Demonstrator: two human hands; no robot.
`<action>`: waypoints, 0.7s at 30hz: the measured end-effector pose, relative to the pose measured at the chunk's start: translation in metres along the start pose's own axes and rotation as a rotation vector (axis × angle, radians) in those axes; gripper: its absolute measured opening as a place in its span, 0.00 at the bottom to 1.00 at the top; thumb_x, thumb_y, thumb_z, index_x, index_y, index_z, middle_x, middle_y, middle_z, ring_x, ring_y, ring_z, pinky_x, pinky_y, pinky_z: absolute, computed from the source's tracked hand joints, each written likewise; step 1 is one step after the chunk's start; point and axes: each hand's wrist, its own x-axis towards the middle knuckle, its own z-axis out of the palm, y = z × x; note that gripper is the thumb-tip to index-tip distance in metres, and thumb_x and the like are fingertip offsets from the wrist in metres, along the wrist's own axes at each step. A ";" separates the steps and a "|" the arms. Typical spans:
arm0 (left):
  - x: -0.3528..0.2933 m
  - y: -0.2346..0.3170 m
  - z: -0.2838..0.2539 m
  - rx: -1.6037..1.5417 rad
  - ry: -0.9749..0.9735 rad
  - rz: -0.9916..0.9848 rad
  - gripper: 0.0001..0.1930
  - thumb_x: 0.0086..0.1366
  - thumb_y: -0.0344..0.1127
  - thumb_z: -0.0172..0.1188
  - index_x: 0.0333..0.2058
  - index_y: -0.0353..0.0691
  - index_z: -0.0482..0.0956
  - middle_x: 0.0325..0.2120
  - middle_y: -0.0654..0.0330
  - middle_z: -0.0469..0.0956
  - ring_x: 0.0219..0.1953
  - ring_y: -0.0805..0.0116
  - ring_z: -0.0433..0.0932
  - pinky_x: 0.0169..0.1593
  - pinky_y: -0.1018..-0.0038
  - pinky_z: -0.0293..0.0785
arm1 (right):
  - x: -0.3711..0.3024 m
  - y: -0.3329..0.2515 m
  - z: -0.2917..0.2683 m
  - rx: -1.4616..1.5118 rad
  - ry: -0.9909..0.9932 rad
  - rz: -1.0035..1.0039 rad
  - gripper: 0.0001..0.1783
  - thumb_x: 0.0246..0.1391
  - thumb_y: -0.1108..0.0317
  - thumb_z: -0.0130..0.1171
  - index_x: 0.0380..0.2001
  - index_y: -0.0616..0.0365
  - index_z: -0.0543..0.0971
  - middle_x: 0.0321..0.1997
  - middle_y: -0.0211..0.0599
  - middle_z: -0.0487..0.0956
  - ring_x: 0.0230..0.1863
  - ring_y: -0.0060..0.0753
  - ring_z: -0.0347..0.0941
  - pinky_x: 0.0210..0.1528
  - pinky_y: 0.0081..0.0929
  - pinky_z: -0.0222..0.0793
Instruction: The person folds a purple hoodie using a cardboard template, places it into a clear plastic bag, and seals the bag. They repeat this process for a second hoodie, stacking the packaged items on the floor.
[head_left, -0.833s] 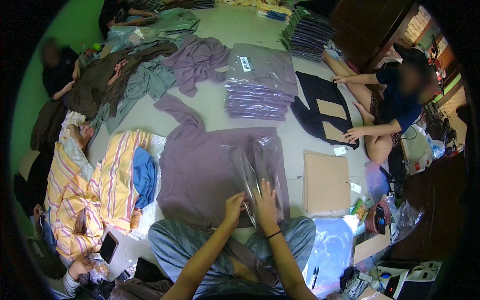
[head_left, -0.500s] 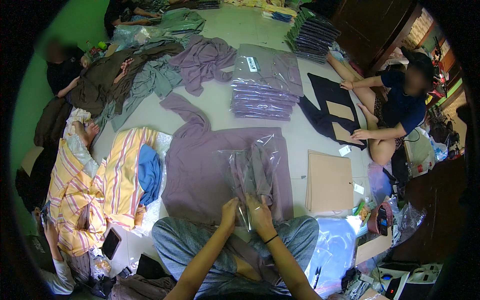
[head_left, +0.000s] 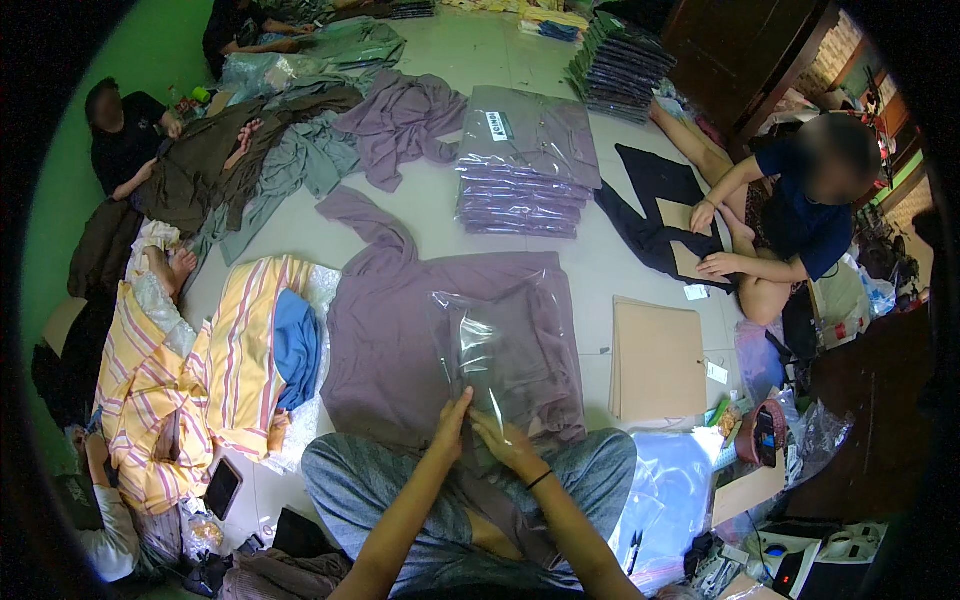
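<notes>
Head view: a purple shirt (head_left: 375, 330) is spread, not yet bagged. Beyond it, a bagged shirt stack (head_left: 520, 185) seems done. Over the purple shirt, a clear bag (head_left: 505, 360), seemingly filled, is touched by left hand (head_left: 452, 425) and right hand (head_left: 510, 448), half-curled; grip cannot be told.
</notes>
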 end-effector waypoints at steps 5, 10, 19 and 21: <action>0.017 -0.015 -0.012 0.076 0.090 0.081 0.27 0.50 0.46 0.59 0.43 0.32 0.65 0.38 0.56 0.68 0.43 0.67 0.65 0.48 0.73 0.59 | -0.031 0.012 -0.007 -0.416 -0.146 -0.219 0.29 0.50 0.65 0.44 0.55 0.58 0.53 0.60 0.45 0.51 0.59 0.43 0.49 0.57 0.38 0.49; 0.028 -0.026 -0.011 0.163 0.259 0.226 0.31 0.51 0.45 0.58 0.47 0.28 0.60 0.43 0.51 0.65 0.45 0.63 0.64 0.49 0.72 0.58 | -0.050 -0.013 -0.054 -0.046 -0.633 0.178 0.20 0.49 0.61 0.47 0.43 0.63 0.69 0.44 0.49 0.70 0.45 0.45 0.66 0.46 0.33 0.62; 0.057 0.017 -0.004 0.275 0.301 0.389 0.25 0.53 0.41 0.57 0.43 0.25 0.65 0.39 0.50 0.69 0.41 0.64 0.68 0.45 0.74 0.62 | 0.026 0.066 -0.104 -0.075 0.627 0.464 0.23 0.47 0.56 0.52 0.39 0.66 0.69 0.37 0.53 0.73 0.39 0.52 0.68 0.42 0.35 0.63; 0.059 0.026 0.001 0.364 0.334 0.353 0.21 0.53 0.40 0.57 0.39 0.26 0.68 0.34 0.53 0.72 0.36 0.67 0.70 0.41 0.74 0.64 | 0.025 0.090 -0.101 0.039 0.466 0.570 0.25 0.44 0.56 0.55 0.40 0.66 0.69 0.37 0.53 0.73 0.39 0.48 0.69 0.43 0.31 0.63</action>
